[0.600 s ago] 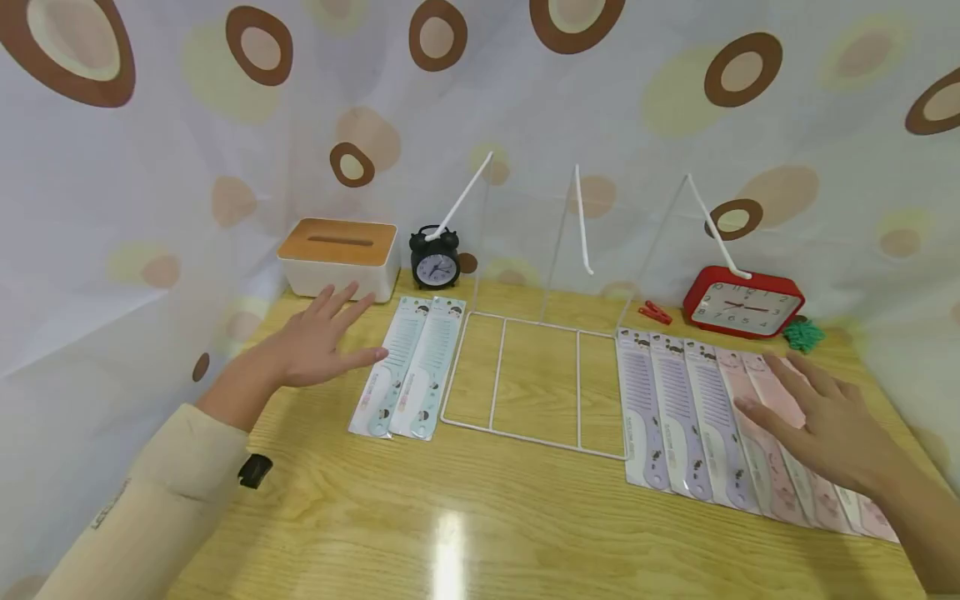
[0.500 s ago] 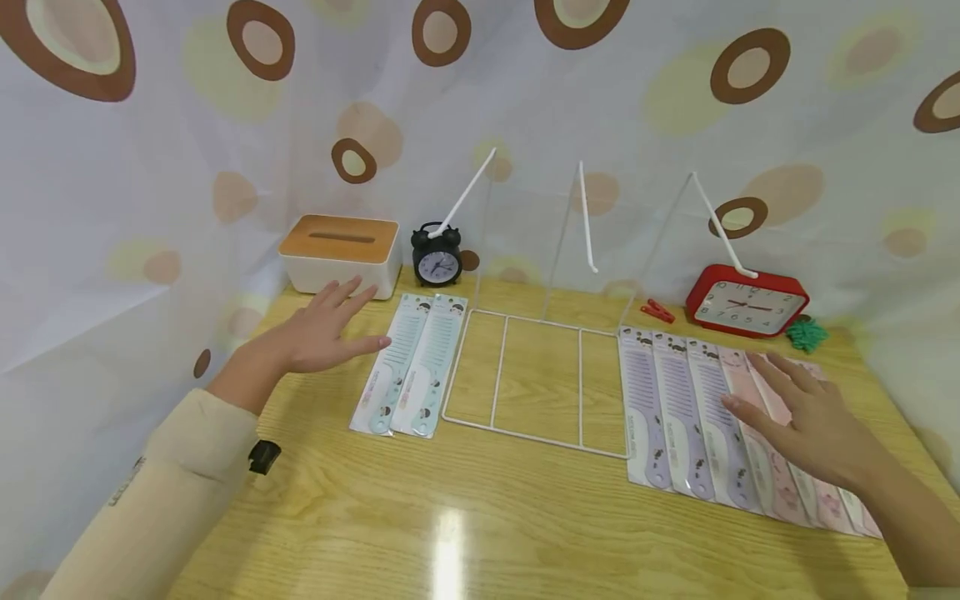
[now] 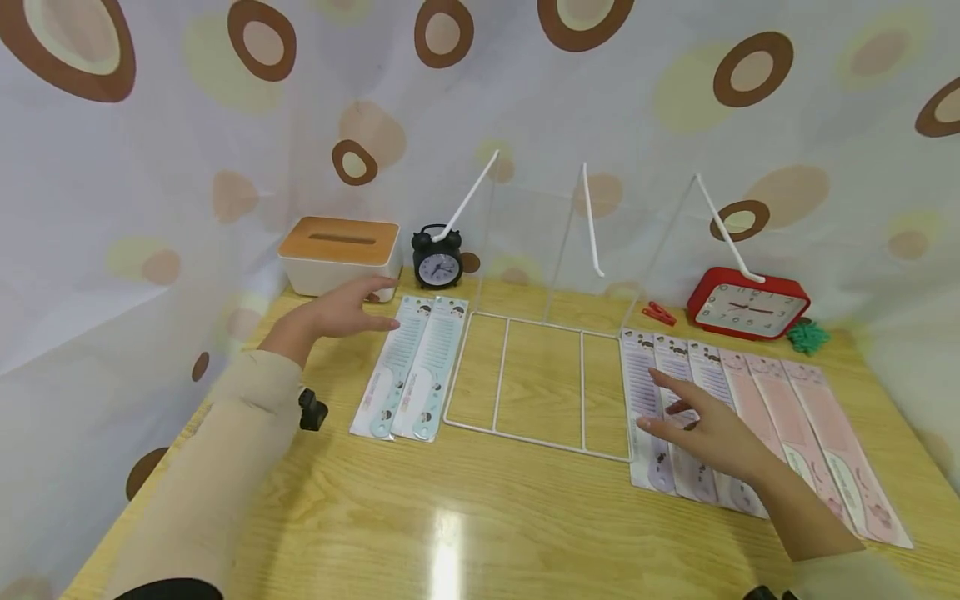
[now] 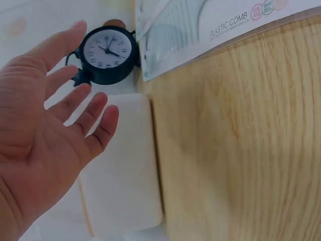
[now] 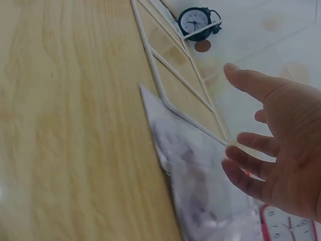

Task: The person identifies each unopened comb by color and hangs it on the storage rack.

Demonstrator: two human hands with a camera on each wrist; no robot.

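My left hand (image 3: pixel 339 311) hovers beside two packaged teal plastic combs (image 3: pixel 429 367), in front of a white tissue box (image 3: pixel 341 257) with a wooden lid. In the left wrist view its fingers (image 4: pixel 103 128) are loosely bent with nothing between them. Over the packaged purple combs (image 3: pixel 647 392) hangs my right hand (image 3: pixel 716 433), thumb and fingers apart, holding nothing. Packaged pink combs (image 3: pixel 840 433) lie to its right, the purple ones partly hidden under it. Between the two groups stands a white wire rack (image 3: pixel 491 430) with three upward hooks.
A black alarm clock (image 3: pixel 438 258) stands behind the teal combs. At the back right are a red clock (image 3: pixel 748 303), red clips (image 3: pixel 659 313) and a small green object (image 3: pixel 807 336). A patterned cloth (image 3: pixel 555 92) rises behind the wooden table (image 3: pixel 420 517).
My right hand has moved left, from over the pink combs to over the purple ones. The left hand has shifted slightly forward and its fingers have bent more.
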